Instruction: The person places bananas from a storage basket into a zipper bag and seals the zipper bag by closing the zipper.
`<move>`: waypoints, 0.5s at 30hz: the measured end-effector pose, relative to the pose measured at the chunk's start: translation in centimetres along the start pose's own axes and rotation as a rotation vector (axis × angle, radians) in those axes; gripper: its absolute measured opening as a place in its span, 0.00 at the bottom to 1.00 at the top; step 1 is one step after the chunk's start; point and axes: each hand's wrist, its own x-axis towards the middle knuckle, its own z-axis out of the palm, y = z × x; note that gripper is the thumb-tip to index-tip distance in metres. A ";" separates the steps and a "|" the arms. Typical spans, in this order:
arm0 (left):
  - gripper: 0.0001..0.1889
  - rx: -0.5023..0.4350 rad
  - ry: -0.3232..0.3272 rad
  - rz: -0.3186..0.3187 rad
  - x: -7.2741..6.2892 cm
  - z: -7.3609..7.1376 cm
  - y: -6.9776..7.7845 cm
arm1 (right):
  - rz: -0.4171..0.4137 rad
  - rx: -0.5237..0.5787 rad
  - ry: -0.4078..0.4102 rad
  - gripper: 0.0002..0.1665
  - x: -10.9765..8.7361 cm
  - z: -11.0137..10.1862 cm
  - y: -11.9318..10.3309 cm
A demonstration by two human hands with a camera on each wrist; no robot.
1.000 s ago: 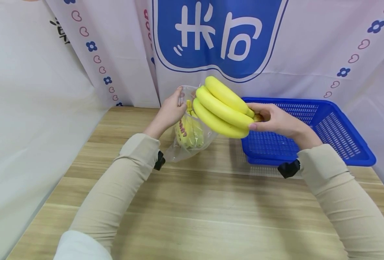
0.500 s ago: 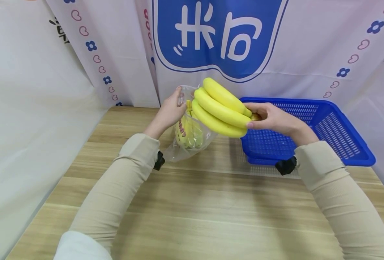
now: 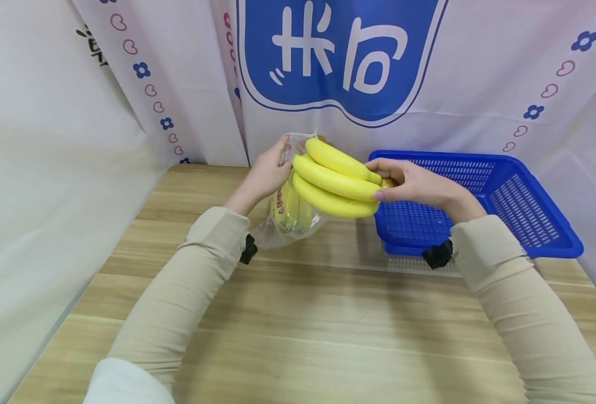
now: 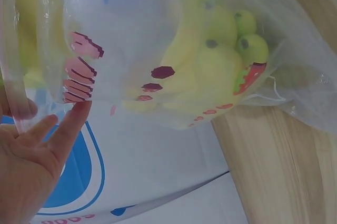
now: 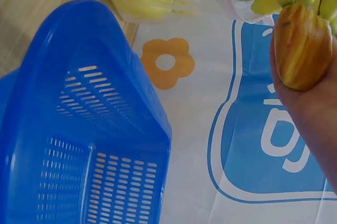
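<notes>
My left hand [image 3: 269,173] pinches the rim of a clear plastic bag [image 3: 267,235] with printed red lettering. Inside the bag, low down, lies one bunch of yellow bananas [image 3: 290,210], its rounded tips showing through the film in the left wrist view. A second bunch of bananas [image 3: 335,182] hangs at the bag's mouth, tips pointing left and overlapping the opening. By its brown stem end [image 5: 303,47] my right hand [image 3: 419,185] grips this bunch. The left wrist view shows the left hand [image 4: 37,155] with fingertips at the bag's edge.
To the right stands a blue perforated plastic basket [image 3: 522,219], close beside the right forearm. A wooden table [image 3: 298,331] lies under everything. Behind it hangs a white printed cloth [image 3: 197,84] with a large blue emblem.
The right hand has carried its banana bunch left and slightly down, so the tips now overlap the bag's mouth more. The left hand has shifted slightly right with the rim.
</notes>
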 end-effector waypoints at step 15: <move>0.33 -0.011 -0.016 0.004 -0.3 0.0 0.2 | 0.128 -0.127 0.268 0.31 0.9 0.4 -1.0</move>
